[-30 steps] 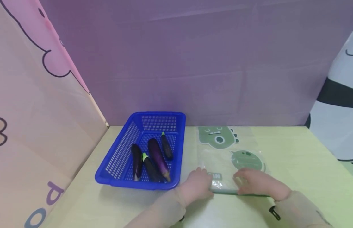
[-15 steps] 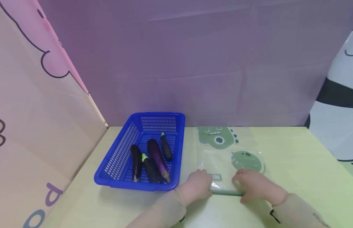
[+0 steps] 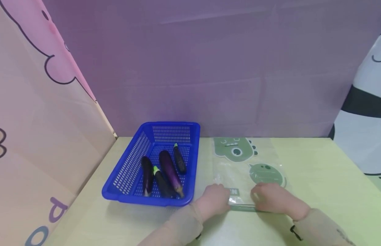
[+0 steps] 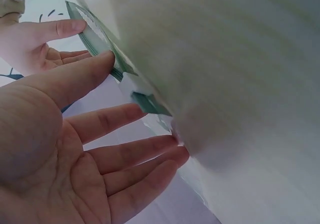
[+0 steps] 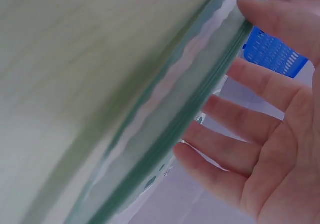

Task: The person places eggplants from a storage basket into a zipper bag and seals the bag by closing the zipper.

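Over the last half second the right hand's thumb has drawn in from below the near edge of the clear plastic bag (image 3: 247, 172), so that layered green edge now looks secured from both sides — steady enough to handle, I judge. The bag lies on the worktop (image 3: 316, 188), right of the blue basket (image 3: 144, 201), which holds 4 dark eggplant-like vegetables (image 3: 170, 172). The right hand (image 3: 271, 197) pinches the edge, thumb on the strip and fingers behind; the left hand (image 3: 213, 198) seems to pinch it likewise.

A small green label (image 3: 234, 191) shows an N, the rest covered; the prints are green cartoon creatures. On the left hanging (image 3: 40, 153), 2 letters show: an o and a d or p — no brand legible.
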The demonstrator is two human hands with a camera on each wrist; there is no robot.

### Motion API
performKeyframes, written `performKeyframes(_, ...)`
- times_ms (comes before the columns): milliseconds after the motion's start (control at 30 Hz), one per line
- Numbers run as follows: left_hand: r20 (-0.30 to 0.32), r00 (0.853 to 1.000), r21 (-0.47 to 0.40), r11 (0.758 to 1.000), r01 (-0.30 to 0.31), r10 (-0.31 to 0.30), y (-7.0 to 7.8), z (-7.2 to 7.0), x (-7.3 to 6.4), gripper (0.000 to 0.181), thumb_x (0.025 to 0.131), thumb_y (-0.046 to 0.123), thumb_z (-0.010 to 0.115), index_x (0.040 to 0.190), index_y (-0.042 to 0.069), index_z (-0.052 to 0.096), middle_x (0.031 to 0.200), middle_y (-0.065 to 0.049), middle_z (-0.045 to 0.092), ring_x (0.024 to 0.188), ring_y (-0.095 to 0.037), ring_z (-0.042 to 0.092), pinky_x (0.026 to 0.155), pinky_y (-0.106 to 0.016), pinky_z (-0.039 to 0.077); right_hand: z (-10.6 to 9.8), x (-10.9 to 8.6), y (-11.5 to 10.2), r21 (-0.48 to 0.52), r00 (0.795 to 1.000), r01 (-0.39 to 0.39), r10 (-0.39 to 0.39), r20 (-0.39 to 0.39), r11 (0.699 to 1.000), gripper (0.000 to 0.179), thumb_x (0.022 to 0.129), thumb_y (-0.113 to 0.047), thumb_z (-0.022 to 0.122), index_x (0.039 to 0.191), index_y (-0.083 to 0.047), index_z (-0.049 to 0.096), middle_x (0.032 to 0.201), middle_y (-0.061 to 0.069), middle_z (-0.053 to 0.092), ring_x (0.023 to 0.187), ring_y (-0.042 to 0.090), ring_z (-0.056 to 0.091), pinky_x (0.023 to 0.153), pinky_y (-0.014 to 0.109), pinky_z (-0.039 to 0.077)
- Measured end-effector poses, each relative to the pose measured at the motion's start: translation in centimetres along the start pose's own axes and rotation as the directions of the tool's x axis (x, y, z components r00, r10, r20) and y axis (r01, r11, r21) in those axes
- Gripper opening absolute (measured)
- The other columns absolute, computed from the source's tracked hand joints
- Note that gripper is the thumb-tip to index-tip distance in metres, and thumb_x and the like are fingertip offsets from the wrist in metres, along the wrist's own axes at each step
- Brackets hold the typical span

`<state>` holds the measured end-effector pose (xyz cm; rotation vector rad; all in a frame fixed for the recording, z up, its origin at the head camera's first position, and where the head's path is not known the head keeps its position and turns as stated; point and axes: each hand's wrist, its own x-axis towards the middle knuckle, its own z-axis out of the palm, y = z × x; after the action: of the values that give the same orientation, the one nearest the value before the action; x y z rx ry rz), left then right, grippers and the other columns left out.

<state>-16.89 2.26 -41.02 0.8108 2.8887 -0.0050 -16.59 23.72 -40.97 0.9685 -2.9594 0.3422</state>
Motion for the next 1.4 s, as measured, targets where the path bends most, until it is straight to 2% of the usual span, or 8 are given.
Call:
performKeyframes(200, -0.002, 1.0, 0.016, 1.0, -0.002, 0.002, 0.2, -0.3, -0.2, 0.026, 0.078, 0.038, 0.073, 0.089, 0.015, 0.068, 0.075, 0.001, 0.06, 0.067, -0.013, 0.052, 0.06, -0.024, 0.046, 0.1, 0.1, 0.3, 0.027, 0.999, 0.036, -0.037, 0.021, 0.999, 0.013, 0.068, -0.017, 0.074, 0.078, -0.019, 0.066, 0.076, -0.013, 0.058, 0.065, 0.0, 0.049, 0.059, 0.022, 0.049)
performKeyframes(367, 0.002, 1.0, 0.029, 1.0, 0.001, -0.001, 0.3, -0.3, -0.2, 0.026, 0.078, 0.038, 0.073, 0.089, 0.015, 0.067, 0.075, 0.002, 0.058, 0.066, -0.012, 0.051, 0.06, -0.024, 0.045, 0.1, 0.0, 1.1, 0.094, 0.996, 0.088, -0.09, 0.013, 0.992, 0.013, 0.069, -0.01, 0.074, 0.078, -0.016, 0.067, 0.078, -0.01, 0.061, 0.068, 0.003, 0.052, 0.062, 0.025, 0.051)
performKeyframes(567, -0.013, 1.0, 0.049, 0.999, -0.002, 0.002, 0.2, -0.1, -0.1, 0.026, 0.078, 0.038, 0.073, 0.089, 0.016, 0.067, 0.074, 0.003, 0.058, 0.065, -0.011, 0.051, 0.058, -0.023, 0.045, -0.5, -0.5, 2.5, 0.176, 0.996, -0.018, 0.003, 0.087, 0.984, 0.012, 0.07, -0.007, 0.075, 0.08, -0.011, 0.068, 0.077, -0.005, 0.065, 0.069, 0.009, 0.058, 0.064, 0.029, 0.053)
performKeyframes(667, -0.024, 1.0, 0.061, 0.998, -0.009, 0.011, 0.1, 0.0, -0.1, 0.025, 0.077, 0.038, 0.074, 0.088, 0.016, 0.067, 0.074, 0.003, 0.058, 0.065, -0.011, 0.051, 0.058, -0.023, 0.045, -0.8, -0.9, 3.2, 0.197, 0.994, -0.04, 0.02, 0.104, 0.98, 0.009, 0.073, -0.008, 0.074, 0.075, -0.013, 0.066, 0.072, -0.009, 0.063, 0.064, 0.002, 0.052, 0.06, 0.025, 0.049)
performKeyframes(800, -0.024, 1.0, 0.06, 0.998, -0.01, 0.012, 0.0, 0.0, -0.1, 0.024, 0.077, 0.037, 0.074, 0.09, 0.017, 0.067, 0.074, 0.003, 0.058, 0.065, -0.011, 0.051, 0.058, -0.023, 0.044, -1.2, -1.5, 4.1, 0.232, 0.993, -0.071, 0.046, 0.112, 0.97, 0.015, 0.077, -0.011, 0.071, 0.069, -0.017, 0.06, 0.066, -0.016, 0.053, 0.06, -0.004, 0.041, 0.055, 0.019, 0.041)
performKeyframes(900, -0.02, 1.0, 0.062, 0.998, -0.009, 0.01, 0.0, -0.1, -0.2, 0.024, 0.078, 0.036, 0.073, 0.091, 0.017, 0.067, 0.074, 0.003, 0.058, 0.065, -0.011, 0.051, 0.059, -0.023, 0.044, -1.6, -1.9, 4.6, 0.251, 0.992, -0.091, 0.066, 0.105, 0.964, 0.018, 0.079, -0.011, 0.069, 0.067, -0.018, 0.058, 0.064, -0.016, 0.049, 0.059, -0.004, 0.038, 0.054, 0.018, 0.038)
performKeyframes(1133, -0.031, 0.999, 0.092, 0.996, -0.018, 0.021, -0.1, 0.0, -0.2, 0.022, 0.081, 0.037, 0.07, 0.088, 0.017, 0.067, 0.073, 0.003, 0.058, 0.064, -0.011, 0.051, 0.056, -0.023, 0.044, -2.3, -2.3, 5.6, 0.296, 0.992, -0.117, 0.101, 0.07, 0.948, 0.013, 0.083, -0.007, 0.065, 0.073, -0.016, 0.063, 0.069, -0.015, 0.056, 0.062, -0.005, 0.042, 0.055, 0.019, 0.041)
performKeyframes(1400, -0.032, 0.999, 0.093, 0.996, -0.017, 0.02, -0.2, -0.2, -0.2, 0.024, 0.089, 0.038, 0.061, 0.083, 0.015, 0.069, 0.07, 0.002, 0.058, 0.061, -0.011, 0.049, 0.054, -0.023, 0.043, -2.8, -2.3, 5.2, 0.298, 0.981, -0.172, 0.191, -0.038, 0.939, 0.005, 0.083, -0.01, 0.068, 0.079, -0.013, 0.065, 0.077, -0.008, 0.064, 0.069, -0.004, 0.052, 0.059, 0.02, 0.048)
